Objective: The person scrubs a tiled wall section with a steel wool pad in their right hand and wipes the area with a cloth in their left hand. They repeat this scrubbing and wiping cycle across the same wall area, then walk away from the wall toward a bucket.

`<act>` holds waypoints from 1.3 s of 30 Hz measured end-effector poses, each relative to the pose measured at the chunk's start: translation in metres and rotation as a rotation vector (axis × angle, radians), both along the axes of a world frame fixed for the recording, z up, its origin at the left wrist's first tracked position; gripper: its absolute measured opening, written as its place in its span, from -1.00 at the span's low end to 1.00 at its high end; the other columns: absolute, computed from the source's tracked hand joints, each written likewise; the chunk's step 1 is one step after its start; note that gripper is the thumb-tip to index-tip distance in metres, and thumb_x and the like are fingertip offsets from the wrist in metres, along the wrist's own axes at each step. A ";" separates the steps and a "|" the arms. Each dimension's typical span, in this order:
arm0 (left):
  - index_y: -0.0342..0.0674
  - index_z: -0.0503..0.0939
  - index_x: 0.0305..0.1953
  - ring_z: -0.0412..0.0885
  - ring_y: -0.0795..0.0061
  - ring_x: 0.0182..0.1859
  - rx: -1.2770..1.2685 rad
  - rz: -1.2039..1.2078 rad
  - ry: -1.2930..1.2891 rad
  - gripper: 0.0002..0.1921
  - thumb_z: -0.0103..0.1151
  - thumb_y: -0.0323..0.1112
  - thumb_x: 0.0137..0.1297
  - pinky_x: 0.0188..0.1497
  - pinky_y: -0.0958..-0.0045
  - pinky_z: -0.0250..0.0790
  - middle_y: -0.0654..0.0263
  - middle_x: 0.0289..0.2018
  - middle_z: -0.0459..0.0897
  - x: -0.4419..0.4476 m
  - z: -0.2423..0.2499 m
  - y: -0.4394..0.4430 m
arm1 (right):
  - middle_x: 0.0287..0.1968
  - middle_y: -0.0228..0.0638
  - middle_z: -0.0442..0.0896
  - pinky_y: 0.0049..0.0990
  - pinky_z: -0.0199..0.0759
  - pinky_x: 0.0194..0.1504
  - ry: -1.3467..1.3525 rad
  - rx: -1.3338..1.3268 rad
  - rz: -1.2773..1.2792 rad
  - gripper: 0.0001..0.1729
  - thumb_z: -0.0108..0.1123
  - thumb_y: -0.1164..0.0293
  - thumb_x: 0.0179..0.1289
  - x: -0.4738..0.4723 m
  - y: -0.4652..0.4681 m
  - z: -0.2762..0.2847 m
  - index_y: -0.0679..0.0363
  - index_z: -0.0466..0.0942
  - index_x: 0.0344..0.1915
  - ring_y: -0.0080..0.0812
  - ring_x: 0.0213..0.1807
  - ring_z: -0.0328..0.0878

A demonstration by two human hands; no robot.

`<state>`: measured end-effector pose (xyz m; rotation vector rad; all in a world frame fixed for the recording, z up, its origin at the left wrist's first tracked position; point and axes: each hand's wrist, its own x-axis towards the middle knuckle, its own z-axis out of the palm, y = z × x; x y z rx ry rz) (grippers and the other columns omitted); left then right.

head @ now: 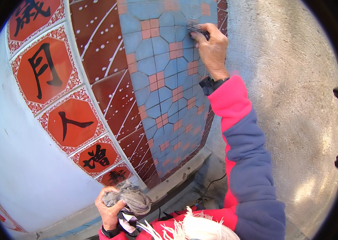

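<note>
My right hand [214, 48] is raised against the wall of blue and pink tiles [164, 64]. Its fingers grip a dark scouring pad [197, 29], apparently metal wool, which meets the tile face near the right border and looks blurred. Lower down, close to my body, my left hand [109, 207] clutches a bunched grey-brown cloth [134, 199]. A smaller black and pale piece of fabric [128, 221] hangs just under that cloth; whether the hand holds it too I cannot tell.
Dark red tiles [112, 93] and a column of orange-red tiles bearing black writing [44, 70] border the panel on the left. A rough plastered wall [295, 120] is on the right. Below runs a concrete ledge [184, 174], with a dark cable [214, 182] near it. A white fringed scarf [202, 228] hangs before me.
</note>
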<state>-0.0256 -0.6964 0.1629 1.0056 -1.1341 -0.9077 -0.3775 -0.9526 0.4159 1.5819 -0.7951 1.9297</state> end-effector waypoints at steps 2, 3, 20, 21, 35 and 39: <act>-0.31 0.57 -0.20 0.53 0.59 -0.22 0.020 0.007 -0.007 -0.64 0.39 -0.55 -0.12 -0.08 0.55 0.36 0.36 -0.26 0.61 0.004 -0.001 0.003 | -0.42 -0.13 0.69 -0.31 0.48 -0.32 -0.097 0.161 0.113 -0.84 0.38 0.53 -0.01 -0.005 0.000 -0.027 0.27 0.62 -0.35 -0.10 -0.40 0.66; -0.31 0.57 -0.20 0.52 0.60 -0.23 -0.001 0.010 0.002 -0.64 0.39 -0.55 -0.12 -0.09 0.55 0.36 0.37 -0.27 0.61 0.005 0.000 0.003 | -0.43 -0.11 0.69 -0.29 0.48 -0.33 -0.068 0.132 0.067 -0.83 0.38 0.54 -0.02 -0.008 0.001 -0.040 0.28 0.62 -0.36 -0.08 -0.40 0.65; -0.32 0.55 -0.18 0.55 0.60 -0.26 -0.019 -0.027 0.035 -0.64 0.36 -0.59 -0.10 -0.13 0.56 0.38 0.35 -0.30 0.62 0.006 0.012 0.012 | -0.48 -0.15 0.69 -0.34 0.47 -0.36 -0.025 0.079 0.005 -0.84 0.38 0.47 0.05 -0.003 0.008 0.011 0.29 0.64 -0.34 -0.23 -0.47 0.67; -0.32 0.55 -0.18 0.54 0.60 -0.26 -0.019 -0.020 0.046 -0.64 0.36 -0.59 -0.10 -0.13 0.56 0.38 0.35 -0.30 0.62 0.007 0.012 0.011 | -0.48 -0.14 0.69 -0.32 0.46 -0.34 -0.079 0.114 0.057 -0.83 0.39 0.47 0.04 -0.001 0.003 0.004 0.28 0.64 -0.34 -0.20 -0.44 0.67; -0.31 0.56 -0.19 0.52 0.63 -0.26 -0.007 -0.103 0.014 -0.64 0.37 -0.58 -0.11 -0.13 0.57 0.37 0.40 -0.32 0.60 -0.001 0.015 0.005 | -0.45 -0.11 0.71 -0.28 0.47 -0.34 -0.064 0.335 0.030 -0.79 0.35 0.42 0.10 -0.029 0.037 -0.014 0.31 0.67 -0.27 -0.17 -0.45 0.66; -0.31 0.55 -0.19 0.53 0.62 -0.24 -0.041 -0.050 0.024 -0.64 0.36 -0.58 -0.11 -0.11 0.57 0.37 0.38 -0.30 0.60 0.005 0.007 0.005 | -0.35 -0.10 0.73 -0.25 0.50 -0.25 -0.011 0.181 -0.115 -0.78 0.38 0.40 0.08 -0.012 0.011 0.003 0.27 0.67 -0.27 -0.13 -0.36 0.68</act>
